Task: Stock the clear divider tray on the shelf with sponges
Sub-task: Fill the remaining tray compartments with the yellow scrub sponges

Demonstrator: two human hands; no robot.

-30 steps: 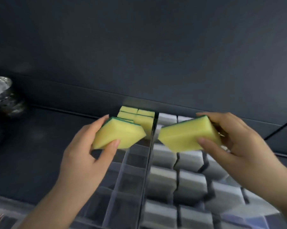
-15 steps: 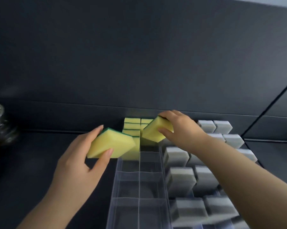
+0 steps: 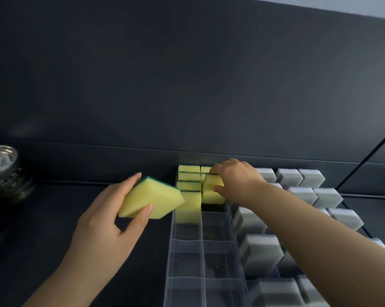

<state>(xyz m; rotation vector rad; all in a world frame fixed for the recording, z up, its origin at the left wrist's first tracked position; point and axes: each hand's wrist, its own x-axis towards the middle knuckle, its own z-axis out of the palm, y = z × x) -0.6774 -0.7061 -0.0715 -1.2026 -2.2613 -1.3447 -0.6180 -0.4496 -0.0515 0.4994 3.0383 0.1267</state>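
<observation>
Yellow foam backed with green scouring pad fills only the far end of the clear divider tray (image 3: 171, 251). In the head view, the stocked sponges (image 3: 188, 180) stand on edge in its 2 lanes, against the back of the dark shelf (image 3: 54, 218). The right hand (image 3: 236, 176) pinches an upright sponge (image 3: 211, 192) between thumb and fingers at the front of the right lane, touching the row behind it. The left hand (image 3: 103, 229) grips a tilted sponge (image 3: 151, 197) between thumb and fingertips, just left of the tray and above the shelf. The 2 hands are apart, each clamped on its own sponge. I judge the job to be early: every near compartment shows bare plastic, so most of the stocking is left. Grey sponges (image 3: 258, 249) fill the neighbouring rows on the right, and metal bowls (image 3: 3, 171) sit far left.
</observation>
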